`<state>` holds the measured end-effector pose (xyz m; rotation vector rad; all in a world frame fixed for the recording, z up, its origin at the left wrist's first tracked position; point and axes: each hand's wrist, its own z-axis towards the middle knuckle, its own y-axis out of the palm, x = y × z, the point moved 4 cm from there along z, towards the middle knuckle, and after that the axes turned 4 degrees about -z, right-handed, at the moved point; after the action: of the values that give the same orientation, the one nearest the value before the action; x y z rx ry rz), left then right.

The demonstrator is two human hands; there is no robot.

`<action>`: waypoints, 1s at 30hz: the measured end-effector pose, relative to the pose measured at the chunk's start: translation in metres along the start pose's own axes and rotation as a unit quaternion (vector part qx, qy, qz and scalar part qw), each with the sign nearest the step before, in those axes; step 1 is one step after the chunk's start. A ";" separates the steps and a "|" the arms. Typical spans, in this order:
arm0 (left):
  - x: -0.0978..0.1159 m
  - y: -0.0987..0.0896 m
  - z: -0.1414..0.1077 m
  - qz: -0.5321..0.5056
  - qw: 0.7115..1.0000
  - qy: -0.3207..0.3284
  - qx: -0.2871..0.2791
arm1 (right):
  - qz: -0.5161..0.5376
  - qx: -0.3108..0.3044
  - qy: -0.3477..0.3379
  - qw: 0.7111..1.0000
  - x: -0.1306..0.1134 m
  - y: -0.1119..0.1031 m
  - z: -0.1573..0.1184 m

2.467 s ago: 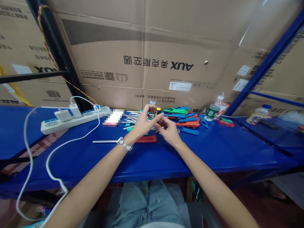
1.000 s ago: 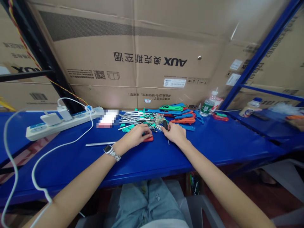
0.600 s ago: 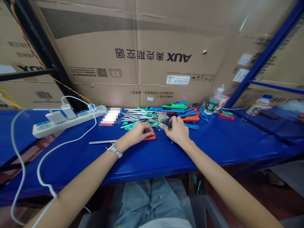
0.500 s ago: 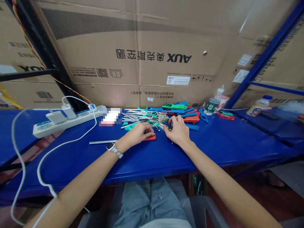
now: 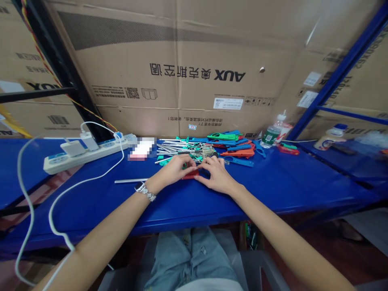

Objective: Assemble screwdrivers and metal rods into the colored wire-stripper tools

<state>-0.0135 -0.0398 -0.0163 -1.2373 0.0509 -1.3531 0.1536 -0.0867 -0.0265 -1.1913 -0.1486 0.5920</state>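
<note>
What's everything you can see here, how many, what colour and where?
Red handle: one, red, by both hands
Loose rod: one, silver, left
Rods with clips: many, silver and green, centre
Plastic handles: many, mostly blue, orange, green, right of rods
Dark tool end: one, black, behind right fingers
Pixelated item: one, white and red, beside strip
Power strip: one, white, left
Cables: several, mostly white, left
Bottles: two, clear and pale, right
Table: blue, below
Boxes: several, brown, behind
Frames: blue and black, sides
Watch: one, silver, left wrist
Left hand, right hand: one each, bare, centre
</note>
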 end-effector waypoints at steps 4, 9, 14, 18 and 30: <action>-0.001 0.004 0.000 0.003 0.999 0.013 -0.035 | 0.002 -0.013 0.010 1.000 0.004 0.002 0.000; -0.004 0.008 0.002 0.018 0.999 0.024 -0.031 | 0.001 -0.028 0.013 1.000 0.005 0.003 0.000; -0.005 0.010 0.002 0.046 0.998 0.013 -0.036 | 0.005 -0.038 0.012 0.999 0.007 0.005 0.001; -0.002 0.010 0.002 0.054 0.998 0.003 -0.039 | 0.007 -0.035 0.005 0.999 0.007 0.005 0.001; 0.022 -0.009 0.014 -0.023 0.996 -0.012 0.081 | 0.354 0.044 0.053 0.933 0.012 0.001 0.011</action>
<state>-0.0037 -0.0451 0.0094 -1.1236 -0.1031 -1.3549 0.1584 -0.0715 -0.0257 -1.1752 0.4176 1.1457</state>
